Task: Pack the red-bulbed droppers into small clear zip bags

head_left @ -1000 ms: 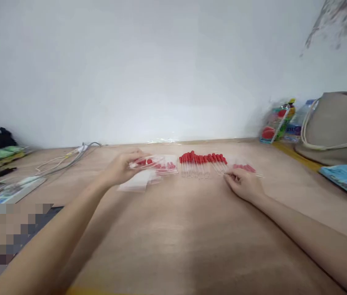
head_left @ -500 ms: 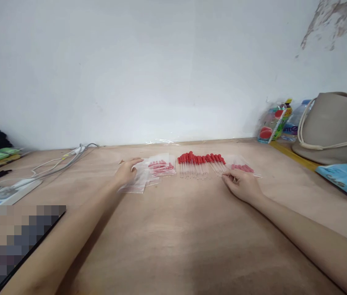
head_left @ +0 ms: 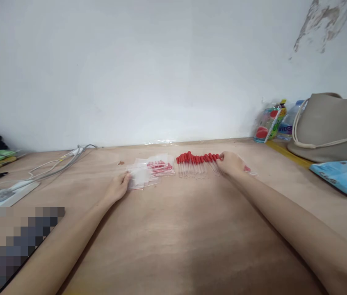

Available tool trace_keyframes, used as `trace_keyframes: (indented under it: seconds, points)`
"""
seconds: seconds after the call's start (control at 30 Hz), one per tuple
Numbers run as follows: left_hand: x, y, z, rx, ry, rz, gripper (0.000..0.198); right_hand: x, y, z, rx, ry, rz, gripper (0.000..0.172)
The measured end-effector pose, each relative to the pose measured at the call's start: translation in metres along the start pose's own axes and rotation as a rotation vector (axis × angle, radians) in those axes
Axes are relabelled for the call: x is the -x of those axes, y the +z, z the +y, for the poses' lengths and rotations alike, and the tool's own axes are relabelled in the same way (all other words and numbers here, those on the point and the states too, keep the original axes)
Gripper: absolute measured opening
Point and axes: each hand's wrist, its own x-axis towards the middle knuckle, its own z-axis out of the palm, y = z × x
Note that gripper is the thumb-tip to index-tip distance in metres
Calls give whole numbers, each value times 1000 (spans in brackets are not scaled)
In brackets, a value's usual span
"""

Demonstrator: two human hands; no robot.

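The two hands are well apart, and both arms reach forward low over the table (head_left: 173, 237); the left hand (head_left: 118, 187) is on its side, fingers curled in, with its tips at the edge of the clear bags (head_left: 139, 177); I cannot tell if it pinches them; the right hand (head_left: 231, 164) is bent over with its back up, and its fingertips point in and touch the last red top in the row of red-topped sticks (head_left: 195, 159); I cannot tell if it grips that one; the row lies flat between the hands, red ends away from the person, thin clear ends nearer; just right of the left hand, past the clear bags, is a pile of bagged red-topped sticks (head_left: 160, 166); more red bits (head_left: 247, 168) peek out just beside the right hand, on its outer side, partly hidden by it.
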Motion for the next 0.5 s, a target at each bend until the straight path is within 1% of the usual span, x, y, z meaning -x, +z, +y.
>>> trace_keyframes:
  seconds: [0.07,0.13,0.17,0.2,0.23,0.27,0.3,0.33,0.37,0.4,0.43,0.47,0.5]
  points:
    - [1,-9,2,31,-46,117,49,-10,4,-3,-1,74,-57,29]
    - [4,-19,8,95,-38,251,52,-16,7,-5,-12,121,-89,30]
    - [6,-23,14,132,5,298,52,-18,8,-6,-23,133,-94,31]
    - [10,-27,22,159,70,302,52,-19,9,-6,-35,145,-95,31]
    - [14,-31,32,178,156,273,51,-20,9,-6,-47,156,-99,30]
    - [19,-32,43,203,335,187,50,-22,9,-7,-57,169,-105,30]
    - [25,-33,56,205,517,28,47,-23,9,-6,-64,183,-114,30]
    - [31,-31,68,201,660,-104,44,-25,8,-6,-68,197,-122,30]
    - [38,-29,81,165,768,-267,41,-27,8,-6,-67,210,-128,31]
    - [44,-26,92,113,831,-407,40,-29,7,-5,-67,215,-127,32]
    - [51,-23,102,69,879,-491,40,-32,7,-4,-69,214,-119,33]
    - [56,-19,109,43,900,-518,41,-34,8,-3,-77,212,-110,35]
    - [62,-16,114,22,894,-537,41,-37,9,-1,-90,212,-103,37]
